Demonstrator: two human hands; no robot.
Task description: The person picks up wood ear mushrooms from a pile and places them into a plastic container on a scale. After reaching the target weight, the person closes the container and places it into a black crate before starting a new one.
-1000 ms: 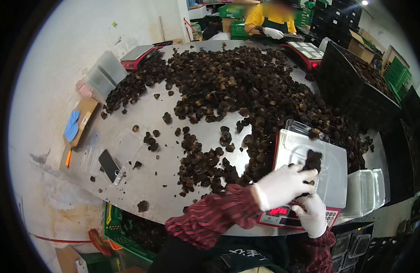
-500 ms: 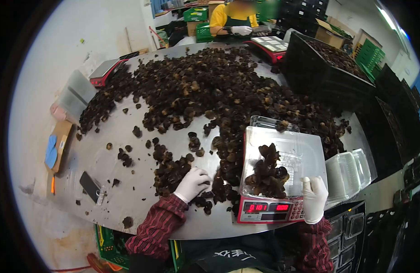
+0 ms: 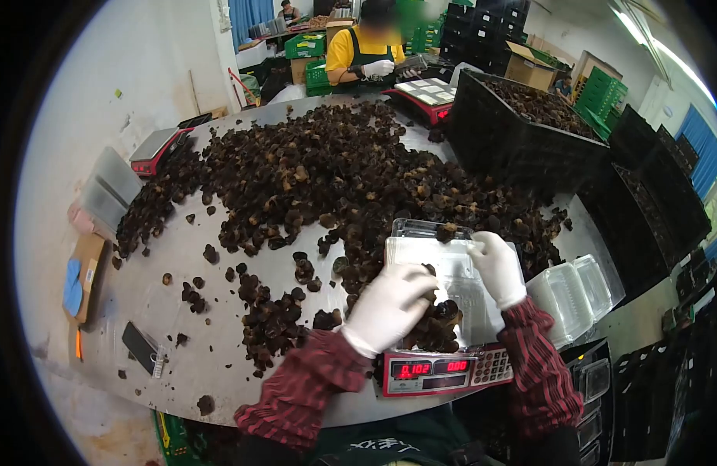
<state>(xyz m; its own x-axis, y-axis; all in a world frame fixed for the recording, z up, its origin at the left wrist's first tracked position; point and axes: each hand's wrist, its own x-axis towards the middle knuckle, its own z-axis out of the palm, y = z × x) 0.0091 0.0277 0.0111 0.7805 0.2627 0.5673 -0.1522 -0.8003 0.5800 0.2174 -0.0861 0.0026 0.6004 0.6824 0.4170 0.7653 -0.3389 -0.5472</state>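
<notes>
Dried mushrooms: light, brittle; cup loosely. Left hand is curled over them at lower centre; right hand pinches the clear tray rim.

Clear plastic clamshell tray is sitting on the red scale, lid part standing open twd the far side w/ one dark piece resting on its far rim. Dark brown, wrinkled dried mushrooms are lying heaped in the tray's near-left part, piled abt to the rim. Scale is sitting at the near table edge, its red digits glowing, keypad facing the wearer, just right of the loose mushroom scatter.
</notes>
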